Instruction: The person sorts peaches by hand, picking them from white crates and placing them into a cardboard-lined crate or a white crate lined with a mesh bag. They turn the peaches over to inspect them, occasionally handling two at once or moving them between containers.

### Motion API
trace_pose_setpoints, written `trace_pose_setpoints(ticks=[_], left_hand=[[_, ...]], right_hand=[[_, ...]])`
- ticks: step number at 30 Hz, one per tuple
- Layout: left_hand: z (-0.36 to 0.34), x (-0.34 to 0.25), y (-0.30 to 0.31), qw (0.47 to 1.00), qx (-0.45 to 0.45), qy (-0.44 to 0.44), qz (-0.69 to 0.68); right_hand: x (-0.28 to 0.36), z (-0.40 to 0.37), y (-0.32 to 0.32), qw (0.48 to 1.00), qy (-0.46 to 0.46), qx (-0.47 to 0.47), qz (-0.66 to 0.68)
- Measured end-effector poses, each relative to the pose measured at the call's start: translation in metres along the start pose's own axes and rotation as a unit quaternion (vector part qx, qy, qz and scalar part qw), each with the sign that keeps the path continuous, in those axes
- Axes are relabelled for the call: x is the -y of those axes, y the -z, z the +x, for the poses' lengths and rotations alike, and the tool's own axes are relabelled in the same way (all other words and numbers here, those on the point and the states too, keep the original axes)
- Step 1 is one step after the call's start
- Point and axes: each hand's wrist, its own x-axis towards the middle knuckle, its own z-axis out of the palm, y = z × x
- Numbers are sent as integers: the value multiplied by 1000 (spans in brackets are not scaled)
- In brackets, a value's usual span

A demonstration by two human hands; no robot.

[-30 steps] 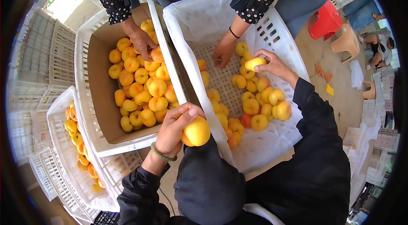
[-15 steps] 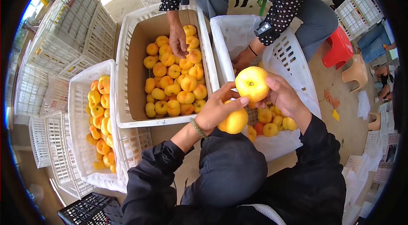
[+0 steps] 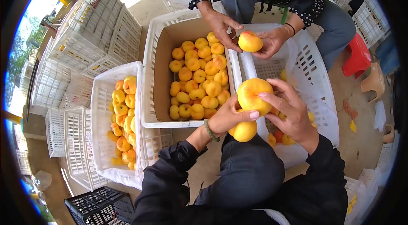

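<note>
My left hand [image 3: 227,118], with a green bead bracelet at its wrist, holds yellow peaches. One large peach [image 3: 254,95] is raised between both hands, and a second peach [image 3: 244,131] sits below my left thumb. My right hand [image 3: 293,116] is curled round the upper peach, thumb and fingers on its right side. More yellow fruit shows partly hidden behind my right fingers. Beneath my hands is a white crate [image 3: 312,86] lined with white sheeting, with several peaches in it.
Opposite, a person in dotted sleeves holds a peach [image 3: 250,42] in both hands. A cardboard-lined crate [image 3: 148,84] full of peaches stands in the middle, beside a narrower peach crate [image 3: 98,110]. Stacked white crates [image 3: 91,29] rise at left; a red stool [image 3: 356,57] is at right.
The other person's hands have come together over the crate edge, now with a peach between them. My right fingers have shifted over the front of the upper peach. The view has swung left.
</note>
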Motion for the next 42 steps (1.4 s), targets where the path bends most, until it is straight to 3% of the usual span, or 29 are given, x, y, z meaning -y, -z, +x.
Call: trace_pose_setpoints(ticks=[1,2,3,5,8,10,11,13,14,15,17,19,21,23,25,29,30,31,32,33,34,36,37,38,39,40,41,42], left_hand=[[-1,-2,3,1000,-12,1,5],[-3,-3,4,1000,12,-7,21],[-6,-3,5,999,34,-13,37],[-9,0,-1,998,37,-12,45],[-11,0,-5,995,29,-53,82],[-16,-7,-9,997,-56,-8,54],[-15,-6,-6,997,-56,-6,53],[-7,-7,5,994,-63,7,90],[-7,-12,13,993,-45,-4,106],[-9,-20,17,993,-46,-9,105],[-17,-44,43,984,-24,124,126],[-19,-58,73,976,-89,173,95],[-4,-53,143,953,-115,191,204],[16,-38,217,907,-186,253,279],[32,-25,266,883,-200,285,315],[41,7,273,841,-246,361,320],[44,1,262,758,-217,335,517],[40,-12,245,642,-178,308,679],[20,-22,233,531,-183,148,814],[-23,-8,225,539,-195,196,795],[-82,-6,204,602,-224,208,738],[-255,4,31,711,-290,207,606],[-267,15,-30,754,-318,178,547],[-264,8,-29,794,-336,143,486],[-302,65,-50,774,-381,314,396],[-344,132,-63,744,-513,363,227],[-385,198,-69,673,-622,396,50],[-406,256,-57,644,-664,378,-27]], right_hand=[[2,1,0,998,-11,3,54],[3,0,-2,971,-93,1,219],[12,2,-9,871,-194,-51,449],[-1,-2,-14,874,-213,23,436],[-2,-5,-17,871,-244,11,427],[-2,-3,-17,866,-274,-22,417],[-1,0,-17,866,-275,-23,417],[1,8,-19,960,-175,56,213],[1,14,-21,989,-99,47,99],[3,15,-21,989,-102,44,99],[4,16,-17,936,-244,62,247],[-12,3,-10,933,-257,62,243],[-31,-21,-15,914,-319,136,210],[-33,-35,-23,913,-320,176,184],[-32,-42,-23,934,-260,192,155],[-36,-43,-27,914,-310,166,201],[-36,-42,-30,918,-314,158,184],[-34,-41,-33,918,-317,164,173],[-32,-41,-37,922,-314,146,175],[-25,-39,-40,918,-332,144,160],[-25,-40,-42,921,-324,153,150],[-27,-51,-42,920,-305,194,148],[-29,-53,-43,925,-305,190,123],[-30,-54,-44,929,-310,181,94],[-27,-53,-45,928,-305,194,90],[-23,-52,-45,935,-287,206,35],[-20,-51,-48,940,-266,214,-15],[-27,-52,-44,945,-210,250,-18]])
